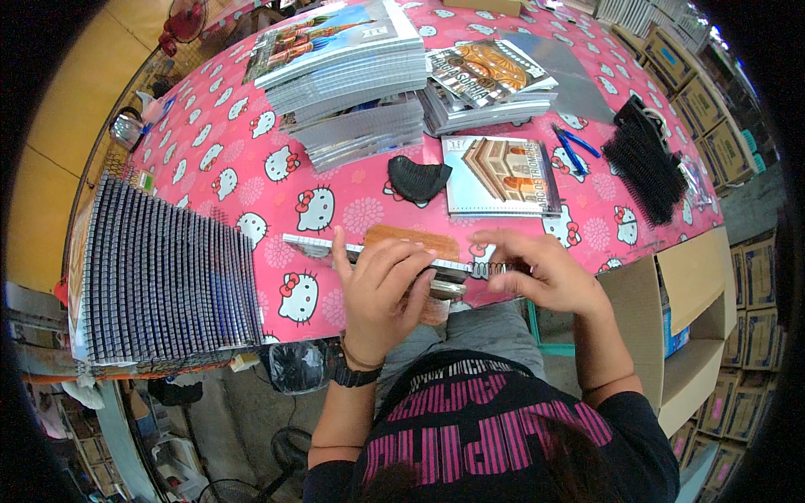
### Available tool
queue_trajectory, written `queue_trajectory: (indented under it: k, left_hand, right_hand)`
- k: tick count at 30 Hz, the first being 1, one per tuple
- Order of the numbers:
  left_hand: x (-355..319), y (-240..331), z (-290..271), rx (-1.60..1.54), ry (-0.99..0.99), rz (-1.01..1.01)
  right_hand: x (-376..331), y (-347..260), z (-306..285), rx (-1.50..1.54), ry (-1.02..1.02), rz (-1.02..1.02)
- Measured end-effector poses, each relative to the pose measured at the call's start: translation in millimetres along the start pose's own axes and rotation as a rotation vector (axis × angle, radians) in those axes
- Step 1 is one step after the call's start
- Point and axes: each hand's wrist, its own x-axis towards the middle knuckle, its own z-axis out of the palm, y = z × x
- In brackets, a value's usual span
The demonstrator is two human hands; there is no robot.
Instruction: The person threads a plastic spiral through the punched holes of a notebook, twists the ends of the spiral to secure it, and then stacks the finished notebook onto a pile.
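My left hand (pixel 381 281) is closed round a thin booklet (pixel 323 245) that stands on its edge at the table's near side. A row of holes runs along the booklet's upward edge. From its right end sticks out a dark spiral binding coil (pixel 490 270). The thumb and fingers of my right hand (pixel 532 264) are bent round the coil's free end. Under and behind the booklet lies a brown wooden block (pixel 419 241). Just beyond my hands are a black curved pad (pixel 418 178) and a punched booklet (pixel 499 178) with a building on its cover.
Spiral-bound booklets (pixel 168 272) stand in a long row at the left. Tall stacks of unbound booklets (pixel 348 80) and a lower stack (pixel 490 75) fill the back. Blue-handled pliers (pixel 574 149) lie beside a heap of black coils (pixel 646 172). An open cardboard box (pixel 692 360) stands at the right.
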Motion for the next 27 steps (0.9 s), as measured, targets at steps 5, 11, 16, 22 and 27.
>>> queue_trajectory:
  k: [5, 11, 16, 22, 27]
  left_hand:
    - [14.3, 14.8, -8.2, -0.036, -0.126, 0.031]
    - [10.1, 10.7, -2.4, 0.011, -0.262, 0.058]
    - [22.5, 17.6, -3.7, -0.067, -0.318, 0.122]
    - [18.9, 19.2, -9.8, 0.027, -0.341, 0.065]
    - [20.5, 18.2, -11.9, -0.039, -0.354, 0.063]
  right_hand:
    - [-6.8, -4.8, -7.2, -0.035, -0.023, 0.031]
    - [11.5, 6.9, -11.2, -0.005, -0.189, 0.129]
    - [80.6, 81.6, -5.3, -0.492, 0.242, 0.035]
    - [136.6, 101.4, 31.0, -0.494, 0.337, 0.159]
    - [100.9, 82.2, -12.5, -0.238, 0.513, 0.044]
